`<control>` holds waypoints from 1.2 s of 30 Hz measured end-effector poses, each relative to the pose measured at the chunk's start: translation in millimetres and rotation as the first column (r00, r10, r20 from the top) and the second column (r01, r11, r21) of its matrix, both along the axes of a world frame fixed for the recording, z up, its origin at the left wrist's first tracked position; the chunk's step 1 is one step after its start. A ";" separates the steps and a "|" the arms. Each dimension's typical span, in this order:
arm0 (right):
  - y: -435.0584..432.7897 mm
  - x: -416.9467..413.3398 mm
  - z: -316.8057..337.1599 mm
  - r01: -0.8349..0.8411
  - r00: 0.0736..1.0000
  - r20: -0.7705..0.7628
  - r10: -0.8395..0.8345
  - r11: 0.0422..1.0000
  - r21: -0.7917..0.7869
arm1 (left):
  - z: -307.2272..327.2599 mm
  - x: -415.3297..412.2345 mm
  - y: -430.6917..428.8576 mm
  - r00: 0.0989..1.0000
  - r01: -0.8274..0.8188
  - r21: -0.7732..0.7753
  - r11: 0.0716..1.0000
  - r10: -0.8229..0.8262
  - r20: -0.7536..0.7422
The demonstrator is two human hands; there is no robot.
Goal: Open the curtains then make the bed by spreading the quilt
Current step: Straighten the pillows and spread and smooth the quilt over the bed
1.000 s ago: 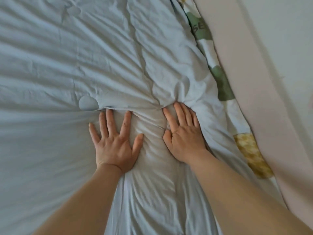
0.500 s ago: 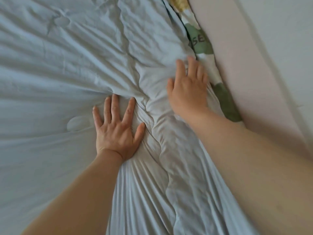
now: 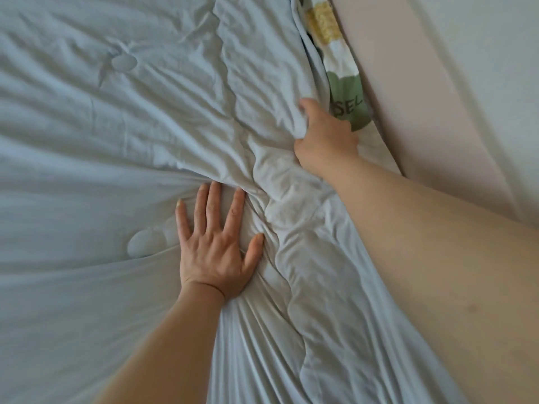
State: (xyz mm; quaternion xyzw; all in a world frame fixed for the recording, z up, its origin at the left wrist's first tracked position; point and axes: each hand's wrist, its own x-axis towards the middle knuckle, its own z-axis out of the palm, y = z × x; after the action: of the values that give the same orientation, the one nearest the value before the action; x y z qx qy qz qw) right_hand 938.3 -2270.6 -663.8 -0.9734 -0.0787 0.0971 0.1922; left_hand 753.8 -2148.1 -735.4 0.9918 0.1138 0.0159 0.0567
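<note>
Two bare hands work on a pale blue-grey quilted cotton quilt [image 3: 122,158], soft and heavily creased, with stitched oval tufts puckering its surface and a thick ridge of bunched fabric running between the arms. It covers nearly the whole bed, from the near edge to the far right side. Along that side a strip of white patterned bedsheet [image 3: 339,58] shows, printed with yellow and green blobs and dark lettering, lying against a smooth pale pink padded bed frame [image 3: 420,106] beneath a plain white wall [image 3: 493,53].

The left hand [image 3: 215,243] lies flat, palm down, fingers spread and released, pressing the quilt just left of the ridge, next to an oval tuft. The right hand [image 3: 323,132] is clenched on the quilt's right edge, thumb on top of a gathered fold and fingers curled under it out of sight, just beside the green patch of the sheet.

Half a second ago the right hand lay open and flat on the cloth; now it has reached farther toward the bed frame and closed on the edge. The left hand has stayed planted in much the same spot. The ridge runs from the clenched fold back between both forearms.
</note>
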 end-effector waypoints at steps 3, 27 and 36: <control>4.5 1.8 2.0 0.106 0.994 0.005 -0.106 0.992 -0.070 | 0.5 -0.3 0.2 1.000 0.003 0.002 1.000 -0.003 0.005; -48.6 22.5 -20.9 0.154 0.939 0.342 -0.024 0.921 -0.359 | -0.5 -6.2 4.6 0.993 0.052 -0.028 0.998 -0.049 0.104; 10.5 -12.3 -51.1 -0.246 0.896 0.293 0.335 0.921 -0.302 | -1.8 -6.3 5.4 0.997 0.028 -0.028 0.999 -0.026 0.070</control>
State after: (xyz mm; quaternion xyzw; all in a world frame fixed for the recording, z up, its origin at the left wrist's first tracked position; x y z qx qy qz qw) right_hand 926.0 -2260.1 -714.8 -0.9689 -0.2429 -0.0344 0.0311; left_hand 747.5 -2142.8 -737.2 0.9911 0.0984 0.0481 0.0755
